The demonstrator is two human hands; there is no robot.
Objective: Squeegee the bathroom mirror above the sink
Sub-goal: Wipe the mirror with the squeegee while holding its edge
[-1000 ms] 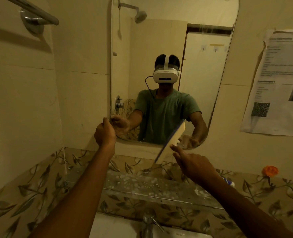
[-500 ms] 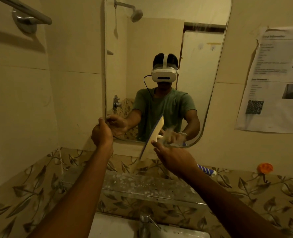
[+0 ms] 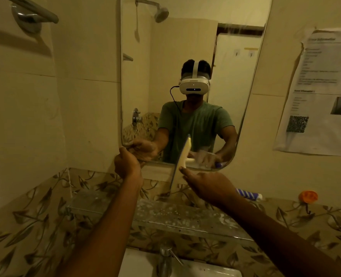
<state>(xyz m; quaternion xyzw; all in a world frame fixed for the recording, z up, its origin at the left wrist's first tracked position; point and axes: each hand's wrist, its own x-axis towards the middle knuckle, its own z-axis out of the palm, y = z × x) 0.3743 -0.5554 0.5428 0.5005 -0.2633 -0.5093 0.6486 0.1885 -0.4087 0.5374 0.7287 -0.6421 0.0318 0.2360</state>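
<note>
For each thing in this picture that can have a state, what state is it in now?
left hand: closed, gripping the mirror's lower left corner
right hand: holding the squeegee
squeegee: tilted, blade near the mirror's bottom edge
mirror: streaked near the top
tap: no water seen running
glass shelf: spotted white
paper notice: stuck on the wall

Wall notice (image 3: 317, 92) — orange hook (image 3: 308, 196) (lower) — towel bar (image 3: 33, 11)

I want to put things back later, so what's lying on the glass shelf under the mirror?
On the glass shelf a blue-and-white striped tube shows at the right end, and white spots speckle the surface. The right hand and both forearms cover parts of it, so more could lie there.
</note>
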